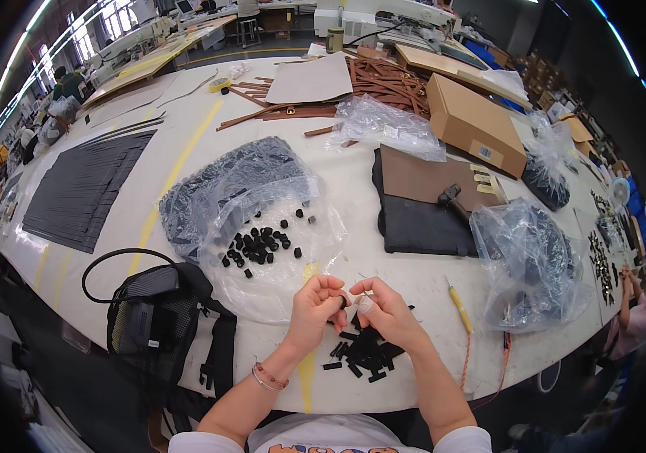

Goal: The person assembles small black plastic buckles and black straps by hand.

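My left hand [314, 311] is closed, pinching a small black loop [343, 301] between thumb and fingers. Right beside it, my right hand [385, 311] is also closed at the fingertips. Something thin and pale seems to lie there, too small to make out. Below both hands is a loose pile of short black strips [368, 349], partly covered by my right hand. Beyond my left hand, several small black rolled pieces [259, 245] lie on a clear plastic bag [315, 226] spread over the table.
Left of my forearm stands a black mesh fan-like device [149, 321] with straps. To the right lie a yellow-handled tool [459, 306] on an orange cord and a bulky clear bag [531, 264]. Farther off are a hammer [453, 199], a cardboard box [474, 124] and brown straps [391, 83].
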### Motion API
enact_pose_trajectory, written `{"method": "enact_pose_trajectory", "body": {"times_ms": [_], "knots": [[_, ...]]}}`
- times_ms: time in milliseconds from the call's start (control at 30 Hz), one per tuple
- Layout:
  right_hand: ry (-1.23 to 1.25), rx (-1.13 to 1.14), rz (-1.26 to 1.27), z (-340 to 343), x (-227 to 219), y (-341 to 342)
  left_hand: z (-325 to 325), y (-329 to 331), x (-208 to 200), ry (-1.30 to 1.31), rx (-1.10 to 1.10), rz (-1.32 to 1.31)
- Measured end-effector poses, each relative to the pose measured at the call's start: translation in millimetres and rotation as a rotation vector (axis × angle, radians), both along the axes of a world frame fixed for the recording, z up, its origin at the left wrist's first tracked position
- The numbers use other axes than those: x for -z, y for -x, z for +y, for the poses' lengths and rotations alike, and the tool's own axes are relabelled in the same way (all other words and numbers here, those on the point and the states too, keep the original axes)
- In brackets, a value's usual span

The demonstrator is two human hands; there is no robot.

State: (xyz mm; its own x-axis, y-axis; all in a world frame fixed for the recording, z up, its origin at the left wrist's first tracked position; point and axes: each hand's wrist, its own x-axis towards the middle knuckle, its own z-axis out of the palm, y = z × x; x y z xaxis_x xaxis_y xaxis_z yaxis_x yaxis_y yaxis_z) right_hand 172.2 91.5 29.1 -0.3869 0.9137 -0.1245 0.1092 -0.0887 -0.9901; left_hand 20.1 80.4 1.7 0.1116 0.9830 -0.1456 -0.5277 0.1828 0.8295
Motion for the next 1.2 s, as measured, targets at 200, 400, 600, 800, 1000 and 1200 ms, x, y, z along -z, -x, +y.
{"method": "enact_pose_trajectory", "body": {"times_ms": [200, 400, 600, 800, 1000, 1200], "knots": [[0.103, -0.126, -0.070, 3.2, 2.5, -5.3, 1.0, 4.0, 0.4, 0.101, 0.066, -0.063], [0.100, -0.103, -0.027, 2.7, 7.4, -6.2, 1.8, 1.2, 6.5, 0.089, 0.113, -0.043], [0.102, -0.142, -0.066, 4.1, 5.9, -5.4, 0.3, 1.1, 4.3, 0.109, 0.090, -0.049], [0.159, -0.247, -0.020, 6.9, 6.9, -10.2, 0.9, 4.3, 6.3, 0.181, 0.181, -0.248], [0.129, -0.262, -0.079, 8.2, 11.4, -10.6, -1.4, 0.7, 8.9, 0.165, 0.130, -0.088], [-0.206, -0.158, -0.303, 3.6, 19.3, -7.1, -4.0, -3.5, 4.9, 0.148, 0.091, 0.072]]}}
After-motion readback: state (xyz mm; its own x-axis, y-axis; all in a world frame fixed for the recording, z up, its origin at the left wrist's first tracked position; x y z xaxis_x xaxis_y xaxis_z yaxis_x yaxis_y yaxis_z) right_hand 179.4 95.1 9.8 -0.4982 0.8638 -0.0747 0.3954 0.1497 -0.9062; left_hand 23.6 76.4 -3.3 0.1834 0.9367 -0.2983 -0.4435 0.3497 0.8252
